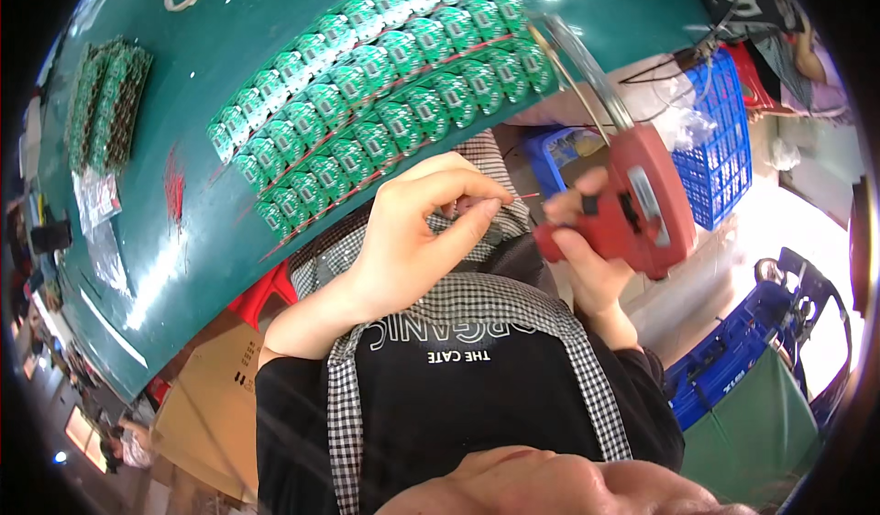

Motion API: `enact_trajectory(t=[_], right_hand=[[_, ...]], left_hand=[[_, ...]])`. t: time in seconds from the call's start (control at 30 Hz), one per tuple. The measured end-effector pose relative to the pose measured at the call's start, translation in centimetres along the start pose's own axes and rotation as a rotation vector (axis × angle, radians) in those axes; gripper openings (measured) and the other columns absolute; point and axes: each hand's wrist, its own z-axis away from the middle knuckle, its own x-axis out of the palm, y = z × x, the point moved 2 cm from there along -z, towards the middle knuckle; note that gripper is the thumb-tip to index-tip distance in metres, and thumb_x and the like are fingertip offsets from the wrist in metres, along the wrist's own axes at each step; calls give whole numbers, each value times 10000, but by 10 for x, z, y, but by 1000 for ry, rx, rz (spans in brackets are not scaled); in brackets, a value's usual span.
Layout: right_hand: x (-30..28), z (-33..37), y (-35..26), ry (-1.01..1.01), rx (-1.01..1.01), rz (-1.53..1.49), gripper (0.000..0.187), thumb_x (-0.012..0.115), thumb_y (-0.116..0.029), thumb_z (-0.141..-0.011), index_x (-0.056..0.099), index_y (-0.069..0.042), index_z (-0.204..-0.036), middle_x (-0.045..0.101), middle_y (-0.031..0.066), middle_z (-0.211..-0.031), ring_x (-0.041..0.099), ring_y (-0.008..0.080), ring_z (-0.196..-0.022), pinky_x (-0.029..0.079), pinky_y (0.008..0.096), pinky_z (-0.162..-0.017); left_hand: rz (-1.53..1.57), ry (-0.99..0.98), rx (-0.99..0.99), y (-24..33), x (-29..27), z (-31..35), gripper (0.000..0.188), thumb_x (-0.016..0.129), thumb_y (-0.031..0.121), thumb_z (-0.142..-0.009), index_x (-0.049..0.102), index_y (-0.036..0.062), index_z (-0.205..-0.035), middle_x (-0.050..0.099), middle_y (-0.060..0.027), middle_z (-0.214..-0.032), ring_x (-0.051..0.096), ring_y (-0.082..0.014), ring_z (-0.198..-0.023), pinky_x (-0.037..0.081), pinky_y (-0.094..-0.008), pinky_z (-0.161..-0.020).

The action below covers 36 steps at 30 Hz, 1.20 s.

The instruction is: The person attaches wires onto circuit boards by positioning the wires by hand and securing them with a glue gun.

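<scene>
Here, the left hand [412,226] is narrowed to a pinch, thumb and forefinger together on 1 thin red wire [526,196], which points toward the right hand [591,263]. That hand is curled around the handle of a red gun-shaped tool [655,208], its metal rods reaching away beyond the fingers. Just beyond the 2 hands, a small blue bin [547,165] holds something pale, too unclear to name. Farther out on the right hand's side stands a blue basket [724,139] with slotted walls; a clear plastic bag [689,128] hangs at its near side, and its contents are hard to make out. Beyond the left hand, rows of green circuit boards [403,116] cover part of a green table [197,290]. Well to its left lie loose red wires [174,189] and, past them, stacked boards [108,107] beside a clear bag [96,201].
</scene>
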Motion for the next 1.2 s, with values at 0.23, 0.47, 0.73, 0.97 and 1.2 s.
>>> enact_trajectory(t=[0.23, 0.47, 0.73, 0.97, 1.2], right_hand=[[23, -13, -7, -18, -17, -39, 551, 598, 149, -734, 367, 9, -1214, 446, 112, -1123, 601, 194, -855, 531, 275, -693], [25, -12, -9, -36, -57, -10, 514, 600, 145, -737, 387, 23, -1188, 453, 121, -1105, 603, 191, -826, 540, 269, -657], [29, -12, -13, -20, -20, -27, 490, 609, 139, -733, 406, 35, -1167, 464, 126, -1099, 602, 189, -821, 544, 273, -658], [32, -13, -15, -72, -26, -55, 459, 594, 114, -773, 408, 16, -1181, 462, 100, -1105, 586, 150, -852, 523, 243, -682], [36, -14, -17, -74, -46, 4, 460, 610, 125, -743, 427, 30, -1154, 476, 113, -1083, 593, 162, -814, 520, 244, -644]], left_hand=[[318, -18, -222, -8, 10, 9, 102, 584, 37, -848, 640, -27, -905, 644, -35, -786, 556, -60, -702, 447, -216, -644], [426, -102, -232, -10, 13, 12, 113, 559, 39, -863, 615, -33, -928, 646, -47, -752, 588, -67, -694, 455, -207, -645], [491, -152, -274, -11, 14, 14, 97, 550, 44, -866, 599, -32, -900, 642, -47, -730, 597, -74, -691, 456, -211, -651], [523, -177, -246, -14, 13, 15, 91, 558, 44, -864, 596, -32, -895, 644, -49, -729, 597, -76, -693, 459, -212, -656], [457, -70, -174, -10, 17, 13, 90, 615, 46, -845, 601, -29, -894, 651, -52, -743, 601, -74, -689, 473, -207, -630]])
